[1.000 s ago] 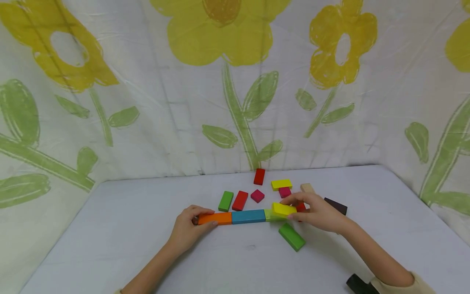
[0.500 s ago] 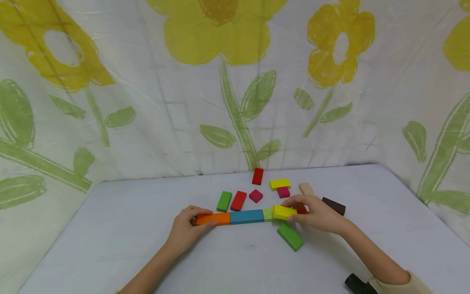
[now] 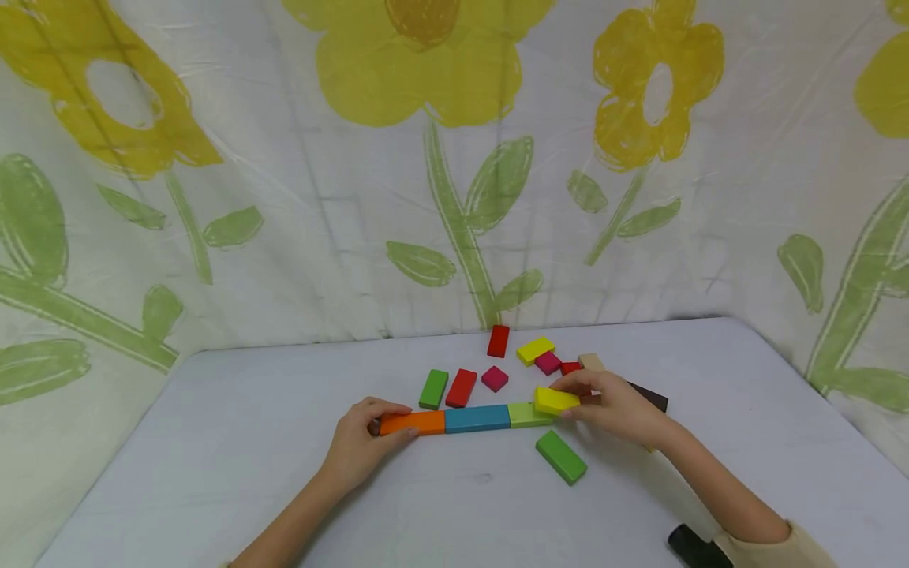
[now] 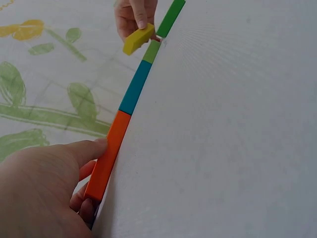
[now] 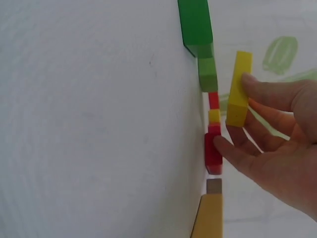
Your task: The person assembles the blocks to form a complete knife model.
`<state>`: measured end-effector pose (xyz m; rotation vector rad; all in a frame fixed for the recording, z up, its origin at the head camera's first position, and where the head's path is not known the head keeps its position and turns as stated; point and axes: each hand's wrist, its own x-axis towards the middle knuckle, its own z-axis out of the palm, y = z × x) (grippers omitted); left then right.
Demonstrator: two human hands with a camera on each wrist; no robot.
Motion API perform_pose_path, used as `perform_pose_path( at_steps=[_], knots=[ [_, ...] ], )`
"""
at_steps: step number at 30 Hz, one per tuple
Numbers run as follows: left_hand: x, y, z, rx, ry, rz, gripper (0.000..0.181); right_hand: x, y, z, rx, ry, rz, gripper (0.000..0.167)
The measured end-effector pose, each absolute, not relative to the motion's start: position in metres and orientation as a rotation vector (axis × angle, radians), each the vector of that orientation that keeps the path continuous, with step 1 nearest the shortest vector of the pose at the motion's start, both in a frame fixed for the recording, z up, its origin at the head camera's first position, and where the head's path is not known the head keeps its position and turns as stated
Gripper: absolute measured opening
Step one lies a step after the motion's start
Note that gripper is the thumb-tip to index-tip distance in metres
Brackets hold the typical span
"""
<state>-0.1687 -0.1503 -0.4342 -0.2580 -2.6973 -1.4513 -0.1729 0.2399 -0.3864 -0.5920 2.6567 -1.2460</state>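
Observation:
An orange block [image 3: 414, 424], a blue block [image 3: 478, 419] and a light green block [image 3: 529, 414] lie end to end in a row. My left hand [image 3: 369, 442] grips the orange block at the row's left end, thumb in front and fingers behind. Raised off the table, a yellow block [image 3: 556, 401] is pinched between the thumb and fingers of my right hand [image 3: 616, 406], over the light green block's right end. In the right wrist view one finger of that hand [image 5: 282, 134] reaches to a red block [image 5: 213, 151]; whether it touches is unclear.
A green block [image 3: 561, 457] lies in front of the row. Behind it are another green block [image 3: 434, 389], red blocks [image 3: 461, 388], magenta pieces [image 3: 495, 379] and a second yellow block [image 3: 536, 350]. Dark [image 3: 652, 397] and beige blocks [image 3: 591, 362] lie right; a black object [image 3: 696, 546] is near my right sleeve.
My right hand has shifted slightly right and up with its yellow block, showing more of the light green one. The loose yellow and magenta pieces behind have turned and moved slightly. My left hand stays put.

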Motion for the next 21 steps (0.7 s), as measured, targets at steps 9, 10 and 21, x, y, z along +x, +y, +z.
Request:
perform_pose_path(
  at_steps=[9, 10, 21],
  knots=[
    [-0.169, -0.150, -0.434, -0.255, -2.695, -1.453, 0.023, -0.179, 0.252, -0.386, -0.617, 2.649, -1.224, 0.034],
    [-0.169, -0.150, -0.434, -0.256, -2.695, -1.453, 0.023, -0.180, 0.253, -0.386, -0.625, 2.652, -1.215, 0.034],
    [-0.169, -0.150, -0.433, -0.262, -2.707, -1.453, 0.023, -0.183, 0.264, -0.388, -0.693, 2.659, -1.161, 0.030]
  ],
)
